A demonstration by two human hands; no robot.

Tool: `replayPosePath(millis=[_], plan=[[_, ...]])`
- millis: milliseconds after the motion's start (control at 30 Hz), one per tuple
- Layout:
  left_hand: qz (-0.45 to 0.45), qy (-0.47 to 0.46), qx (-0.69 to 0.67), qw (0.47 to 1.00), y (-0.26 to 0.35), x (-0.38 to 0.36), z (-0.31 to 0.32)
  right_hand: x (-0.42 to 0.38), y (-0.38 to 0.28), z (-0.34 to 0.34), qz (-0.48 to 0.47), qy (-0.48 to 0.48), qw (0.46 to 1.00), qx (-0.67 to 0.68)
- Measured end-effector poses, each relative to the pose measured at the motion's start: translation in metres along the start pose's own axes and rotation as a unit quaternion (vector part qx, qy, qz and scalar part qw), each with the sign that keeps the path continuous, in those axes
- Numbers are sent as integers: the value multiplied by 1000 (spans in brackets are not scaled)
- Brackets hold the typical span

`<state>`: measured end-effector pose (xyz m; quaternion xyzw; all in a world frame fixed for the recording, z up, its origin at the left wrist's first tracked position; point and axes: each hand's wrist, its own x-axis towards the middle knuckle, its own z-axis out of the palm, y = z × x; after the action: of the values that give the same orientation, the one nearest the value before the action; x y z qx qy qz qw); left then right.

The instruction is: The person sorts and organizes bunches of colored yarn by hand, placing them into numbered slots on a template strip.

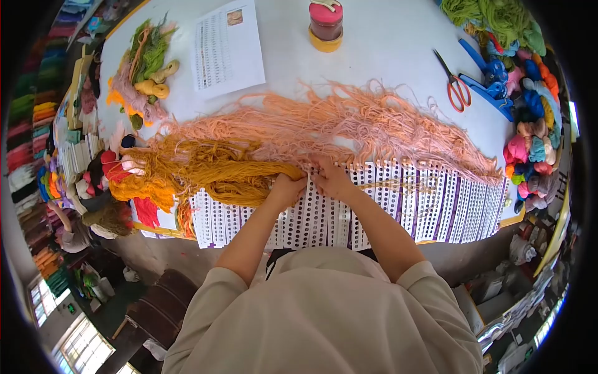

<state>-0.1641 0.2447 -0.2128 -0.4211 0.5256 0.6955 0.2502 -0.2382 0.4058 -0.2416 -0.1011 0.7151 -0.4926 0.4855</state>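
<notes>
My left hand (pixel 288 189) is closed around the right end of a mustard-yellow yarn bundle (pixel 230 174), which stretches left over the table. Close beside it, my right hand (pixel 330 179) has its fingers bent together at the top edge of the white punched cards (pixel 374 215); what they pinch is too small to make out. Peach-pink yarn (pixel 374 124) spreads in a long tangled band behind both hands. Thin yellowish strands (pixel 398 185) lie across the cards right of my right hand.
A printed sheet (pixel 227 50), a pink-topped jar (pixel 326 25), red-handled scissors (pixel 458 92) and a blue tool (pixel 495 78) lie farther back. Green yarn (pixel 152 56) and orange yarn (pixel 146 192) are at left. Coloured skeins (pixel 536 143) line the right edge. Another person's arm (pixel 61 217) shows far left.
</notes>
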Motion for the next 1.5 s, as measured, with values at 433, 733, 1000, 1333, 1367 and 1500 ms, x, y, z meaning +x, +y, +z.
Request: replayPosePath(millis=[433, 733, 1000, 1333, 1367, 1500], plan=[[-77, -112, -263, 955, 10, -27, -10, 16, 11, -5, 39, -69, 983, 164], [131, 41, 320, 937, -13, -6, -6, 18, 18, -3, 9, -81, 972, 220], [33, 126, -112, 985, 82, -98, -135, 12, -6, 1, 25, -24, 995, 98], [174, 116, -186, 960, 63, -105, -123, 17, -6, 9, 39, 10, 997, 60], [176, 116, -187, 960, 61, -105, -130, 18, -5, 9, 37, 11, 998, 58], [289, 38, -373, 881, 74, -109, -167, 19, -2, 15, 61, 31, 998, 19]])
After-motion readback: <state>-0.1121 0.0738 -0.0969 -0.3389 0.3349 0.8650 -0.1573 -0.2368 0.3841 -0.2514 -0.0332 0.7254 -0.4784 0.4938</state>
